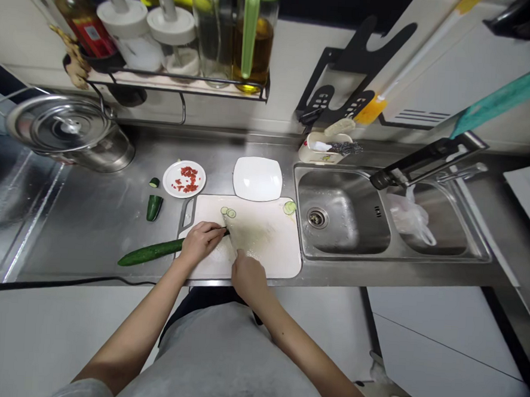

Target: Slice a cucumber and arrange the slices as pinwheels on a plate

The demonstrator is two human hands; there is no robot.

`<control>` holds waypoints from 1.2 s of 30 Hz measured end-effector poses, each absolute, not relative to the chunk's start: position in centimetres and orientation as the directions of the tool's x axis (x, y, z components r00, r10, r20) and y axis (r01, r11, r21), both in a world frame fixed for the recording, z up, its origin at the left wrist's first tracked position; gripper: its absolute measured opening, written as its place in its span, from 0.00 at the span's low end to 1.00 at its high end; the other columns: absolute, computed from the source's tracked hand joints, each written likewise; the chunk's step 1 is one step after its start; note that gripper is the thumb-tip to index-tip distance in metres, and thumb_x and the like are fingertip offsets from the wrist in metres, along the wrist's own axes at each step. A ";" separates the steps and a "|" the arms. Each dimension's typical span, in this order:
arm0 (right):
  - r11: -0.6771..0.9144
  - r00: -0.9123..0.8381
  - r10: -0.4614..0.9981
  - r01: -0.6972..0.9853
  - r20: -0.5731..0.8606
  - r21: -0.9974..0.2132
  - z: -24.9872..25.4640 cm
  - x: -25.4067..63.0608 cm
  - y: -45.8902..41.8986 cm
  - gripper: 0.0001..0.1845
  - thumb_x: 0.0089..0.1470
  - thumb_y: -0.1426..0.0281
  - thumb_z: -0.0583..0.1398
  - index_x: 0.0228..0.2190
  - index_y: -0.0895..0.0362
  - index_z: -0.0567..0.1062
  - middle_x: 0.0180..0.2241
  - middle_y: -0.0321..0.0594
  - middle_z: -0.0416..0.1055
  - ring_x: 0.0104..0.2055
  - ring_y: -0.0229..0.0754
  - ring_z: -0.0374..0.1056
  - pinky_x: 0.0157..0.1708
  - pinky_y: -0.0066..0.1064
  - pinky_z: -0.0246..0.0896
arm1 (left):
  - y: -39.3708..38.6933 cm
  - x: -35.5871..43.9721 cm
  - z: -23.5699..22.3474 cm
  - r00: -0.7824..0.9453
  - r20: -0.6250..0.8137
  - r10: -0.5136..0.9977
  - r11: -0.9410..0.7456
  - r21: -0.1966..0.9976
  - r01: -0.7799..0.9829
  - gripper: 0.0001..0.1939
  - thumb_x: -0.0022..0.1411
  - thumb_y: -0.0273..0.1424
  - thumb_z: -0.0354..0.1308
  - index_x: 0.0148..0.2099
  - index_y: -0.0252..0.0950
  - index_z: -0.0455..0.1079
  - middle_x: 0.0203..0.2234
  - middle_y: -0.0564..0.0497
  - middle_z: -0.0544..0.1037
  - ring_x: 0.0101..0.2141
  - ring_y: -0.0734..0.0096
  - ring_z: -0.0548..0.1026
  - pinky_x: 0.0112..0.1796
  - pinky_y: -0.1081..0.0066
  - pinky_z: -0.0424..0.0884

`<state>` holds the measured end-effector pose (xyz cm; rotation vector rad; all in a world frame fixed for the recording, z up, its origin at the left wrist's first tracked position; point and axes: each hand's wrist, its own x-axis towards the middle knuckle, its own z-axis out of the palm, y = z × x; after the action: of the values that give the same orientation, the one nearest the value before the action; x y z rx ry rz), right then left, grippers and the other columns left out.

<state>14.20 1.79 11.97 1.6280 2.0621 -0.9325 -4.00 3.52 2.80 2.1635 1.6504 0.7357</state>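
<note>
A long green cucumber (151, 252) lies slantwise, its left part on the steel counter and its right part under my left hand (203, 241). The fingers of that hand are bent over it on the white cutting board (284, 253). My right hand (249, 274) is closed round the handle of a knife (231, 237). The thin blade points away from me, right beside my left fingertips. Thin cucumber slices (229, 212) lie near the blade's tip. More pale green slices (289, 208) sit at the board's far right corner.
Behind the board stand a plate of chopped red pieces (186, 179) and a white dish (258, 179). Two cucumber stubs (154, 208) lie to the left. A lidded steel pot (71, 130) is at the far left, a double sink (348, 227) at the right. Bottles fill the shelf (186, 84) above.
</note>
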 end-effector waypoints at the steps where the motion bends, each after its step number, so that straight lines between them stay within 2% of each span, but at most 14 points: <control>1: 0.117 -0.273 0.716 0.954 -0.642 -0.275 12.1 14.1 1.7 0.16 0.62 0.76 0.46 0.48 0.62 0.66 0.37 0.53 0.75 0.42 0.50 0.73 0.37 0.34 0.61 | 3.5 -4.0 2.8 0.202 0.204 0.958 -0.282 0.537 0.795 0.12 0.67 0.36 0.52 0.44 0.44 0.77 0.40 0.48 0.78 0.41 0.66 0.74 0.43 0.65 0.71; 10: 0.090 -0.267 0.675 0.955 -0.688 -0.283 13.3 14.5 1.1 0.15 0.60 0.78 0.46 0.46 0.62 0.66 0.38 0.54 0.75 0.42 0.49 0.73 0.37 0.33 0.62 | 3.8 -4.0 3.0 0.222 0.211 0.952 -0.303 0.541 0.785 0.12 0.66 0.35 0.52 0.43 0.42 0.77 0.40 0.49 0.79 0.41 0.67 0.74 0.44 0.65 0.71; 19: 0.093 -0.273 0.686 0.952 -0.675 -0.291 12.4 13.7 2.2 0.16 0.58 0.79 0.48 0.47 0.62 0.66 0.39 0.53 0.75 0.43 0.49 0.73 0.37 0.33 0.63 | 3.8 -4.0 3.1 0.230 0.195 0.953 -0.300 0.526 0.796 0.11 0.66 0.35 0.53 0.41 0.41 0.78 0.40 0.49 0.79 0.41 0.66 0.74 0.43 0.65 0.71; 36: 0.102 -0.270 0.677 0.956 -0.684 -0.276 11.7 13.9 2.4 0.16 0.59 0.78 0.48 0.48 0.62 0.66 0.39 0.54 0.75 0.44 0.48 0.73 0.38 0.33 0.62 | 3.8 -4.0 2.8 0.229 0.195 0.954 -0.299 0.547 0.782 0.12 0.66 0.35 0.53 0.43 0.42 0.77 0.41 0.49 0.79 0.41 0.66 0.74 0.44 0.65 0.71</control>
<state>13.87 2.44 11.72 1.5972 2.0011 -0.9824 -4.00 3.85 2.83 2.1741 1.6107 0.7195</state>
